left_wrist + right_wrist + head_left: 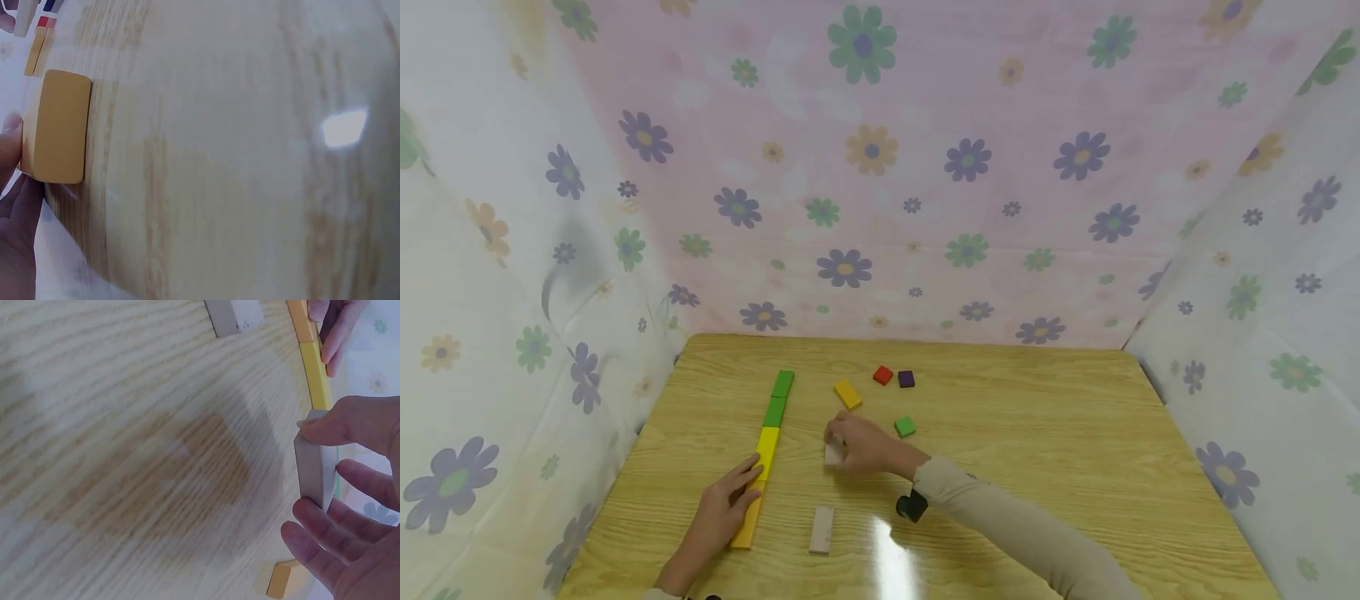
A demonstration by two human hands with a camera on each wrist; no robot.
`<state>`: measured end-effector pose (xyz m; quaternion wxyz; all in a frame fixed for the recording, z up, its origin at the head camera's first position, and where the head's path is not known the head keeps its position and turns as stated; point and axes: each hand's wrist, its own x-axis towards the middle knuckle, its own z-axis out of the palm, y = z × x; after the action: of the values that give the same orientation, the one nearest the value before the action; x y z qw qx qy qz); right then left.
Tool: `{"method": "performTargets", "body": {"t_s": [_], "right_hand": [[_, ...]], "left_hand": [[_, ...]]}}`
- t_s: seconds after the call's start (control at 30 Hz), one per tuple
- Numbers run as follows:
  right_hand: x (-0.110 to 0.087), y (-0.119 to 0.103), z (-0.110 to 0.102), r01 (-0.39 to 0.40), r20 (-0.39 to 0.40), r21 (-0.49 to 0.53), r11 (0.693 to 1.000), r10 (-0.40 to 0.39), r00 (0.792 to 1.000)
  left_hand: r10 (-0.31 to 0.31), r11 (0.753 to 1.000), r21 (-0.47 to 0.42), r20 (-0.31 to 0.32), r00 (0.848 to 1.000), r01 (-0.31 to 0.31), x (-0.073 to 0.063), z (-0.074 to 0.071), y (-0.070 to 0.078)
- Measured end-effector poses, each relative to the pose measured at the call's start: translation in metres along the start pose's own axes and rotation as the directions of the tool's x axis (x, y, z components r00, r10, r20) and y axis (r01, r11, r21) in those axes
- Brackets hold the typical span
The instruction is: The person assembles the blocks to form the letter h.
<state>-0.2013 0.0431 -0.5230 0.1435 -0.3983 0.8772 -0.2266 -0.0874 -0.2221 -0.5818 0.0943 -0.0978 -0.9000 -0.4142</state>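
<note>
My right hand [867, 446] holds a pale grey-white wooden block [315, 465] between thumb and fingertips, over the middle of the table. On the left runs a line of blocks set end to end: two green blocks [775, 411], a yellow block [767, 450] and an orange block [745, 529] at the near end. My left hand [718, 508] rests along the outer side of this row, its fingers beside the yellow and orange blocks and its thumb touching the orange one. Another pale block [822, 529] lies between the hands, nearer to me.
Beyond the right hand lie a yellow-orange block [847, 394], a small red block [883, 375] and a dark purple block [906, 379]. A small green block [905, 427] sits near the right wrist. Flowered cloth [917, 208] hangs behind the wooden table [1037, 417] and at its sides.
</note>
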Motion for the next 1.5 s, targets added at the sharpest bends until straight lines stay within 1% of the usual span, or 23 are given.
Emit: {"method": "performTargets", "body": {"t_s": [0.13,0.33,0.47,0.6,0.77,0.93,1.17,1.3,1.5], "right_hand": [[-0.003,-0.003,0.002,-0.009,-0.005,-0.001,1.000,0.009,1.000],[-0.008,-0.007,0.003,-0.027,-0.001,0.018,0.999,0.027,1.000],[-0.011,-0.009,0.005,-0.029,0.005,0.036,0.999,0.029,1.000],[-0.014,-0.011,0.008,-0.022,0.006,0.045,0.999,0.021,1.000],[-0.015,-0.012,0.013,-0.015,0.011,0.063,0.998,0.014,1.000],[-0.016,-0.014,0.016,-0.007,0.024,0.084,0.996,0.005,1.000],[-0.018,-0.018,0.022,-0.047,0.066,0.119,0.992,0.039,0.997],[-0.018,-0.020,0.025,-0.048,0.066,0.144,0.988,0.039,0.997],[-0.019,-0.022,0.029,-0.040,0.062,0.147,0.988,0.031,0.998]], "left_hand": [[-0.006,1.000,0.000,0.001,1.000,0.006,-0.001,0.000,0.000],[0.000,1.000,0.010,-0.004,1.000,0.000,-0.001,0.000,0.000],[0.009,1.000,0.022,-0.007,1.000,-0.009,0.000,0.000,-0.001],[0.004,1.000,0.012,0.001,1.000,-0.004,0.000,0.000,-0.001],[-0.015,1.000,-0.007,0.009,1.000,0.015,0.000,0.000,-0.001],[-0.004,1.000,0.011,0.000,1.000,0.004,0.001,0.001,-0.001],[0.009,1.000,0.009,-0.005,1.000,-0.009,0.001,0.001,-0.002],[0.010,1.000,0.016,-0.005,1.000,-0.010,0.001,0.001,-0.002],[0.000,1.000,0.013,-0.002,1.000,0.000,0.002,0.000,-0.001]]}}
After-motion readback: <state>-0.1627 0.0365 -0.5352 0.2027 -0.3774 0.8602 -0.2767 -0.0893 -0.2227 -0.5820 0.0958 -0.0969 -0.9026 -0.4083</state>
